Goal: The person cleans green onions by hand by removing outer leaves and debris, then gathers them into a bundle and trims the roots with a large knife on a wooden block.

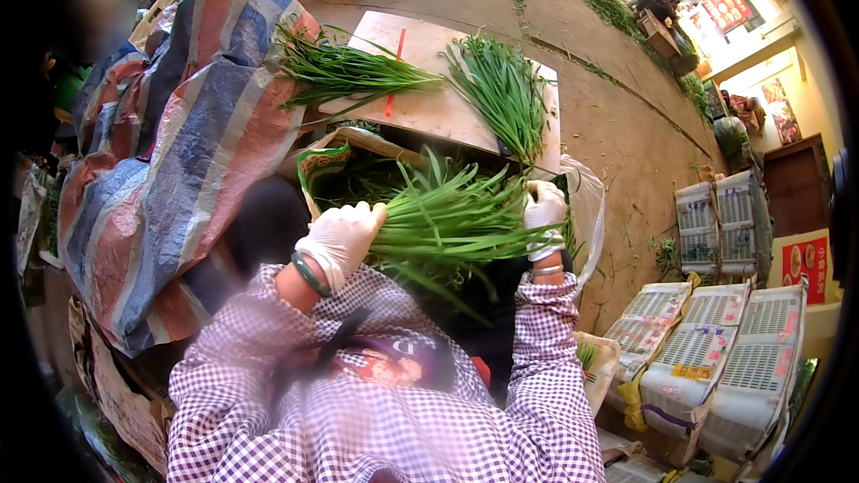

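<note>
Brown, dusty ground w/ scattered green bits runs up to a sunlit pale yellow wall & red poster at far R; two ppl in bg nr there. Flat pale rectangular board w/ red stripe sits just beyond the hands, bearing two bunches of long green leaves: L bunch, R bunch.

Big blue/red/white striped woven plastic sheet crowds L side; white slatted crates stacked lower R. Clear plastic bag hangs just beside R hand.

Loose long-leaf green bunch is btwn the hands, above the lap, blocking view of stuff below. L hand, white-gloved, has fingers closed round one end. R, also gloved, has fingers curled at the other end; can't tell if gripping.
</note>
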Tool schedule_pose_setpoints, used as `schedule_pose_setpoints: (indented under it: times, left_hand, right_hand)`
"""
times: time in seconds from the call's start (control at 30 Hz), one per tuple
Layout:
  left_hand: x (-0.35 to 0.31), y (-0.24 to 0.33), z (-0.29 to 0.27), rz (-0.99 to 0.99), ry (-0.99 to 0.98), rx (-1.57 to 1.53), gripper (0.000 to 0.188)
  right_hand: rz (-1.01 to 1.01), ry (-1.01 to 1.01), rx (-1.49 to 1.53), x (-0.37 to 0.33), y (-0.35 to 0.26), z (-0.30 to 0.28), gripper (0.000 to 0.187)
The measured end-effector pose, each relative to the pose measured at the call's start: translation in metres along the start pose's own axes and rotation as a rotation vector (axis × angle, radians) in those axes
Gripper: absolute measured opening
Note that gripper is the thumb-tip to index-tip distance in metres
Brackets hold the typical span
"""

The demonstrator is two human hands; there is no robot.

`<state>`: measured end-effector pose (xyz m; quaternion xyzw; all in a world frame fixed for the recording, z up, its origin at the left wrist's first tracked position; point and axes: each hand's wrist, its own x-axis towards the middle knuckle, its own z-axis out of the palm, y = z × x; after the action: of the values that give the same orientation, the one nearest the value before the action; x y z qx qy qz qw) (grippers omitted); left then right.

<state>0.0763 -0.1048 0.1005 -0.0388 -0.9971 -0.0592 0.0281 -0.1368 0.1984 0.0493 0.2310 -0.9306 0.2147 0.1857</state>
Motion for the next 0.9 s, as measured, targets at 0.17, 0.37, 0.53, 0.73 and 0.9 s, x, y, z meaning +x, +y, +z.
schedule_pose_setpoints:
  times: [0.17, 0.37, 0.53, 0.73, 0.9]
  left_hand:
    - [-0.012, -0.036, -0.017, 0.065, 0.035, 0.299, 0.025]
    - [-0.027, -0.047, -0.031, 0.099, 0.06, 0.448, 0.024]
    - [-0.039, -0.051, -0.04, 0.042, -0.009, 0.466, 0.022]
    - [-0.049, -0.046, -0.046, 0.018, -0.019, 0.475, 0.021]
    - [-0.074, -0.055, -0.067, 0.039, -0.029, 0.482, 0.034]
  right_hand:
    - [0.102, 0.009, 0.215, -0.011, -0.016, -0.025, 0.012]
    - [-0.025, 0.078, 0.409, -0.01, -0.068, -0.053, 0.014]
    - [-0.336, -0.149, 0.621, -0.019, -0.124, -0.052, 0.011]
    - [-0.552, -0.471, 0.699, -0.048, -0.164, -0.004, 0.03]
    - [-0.472, -0.903, 0.104, -0.058, -0.139, 0.033, 0.019]
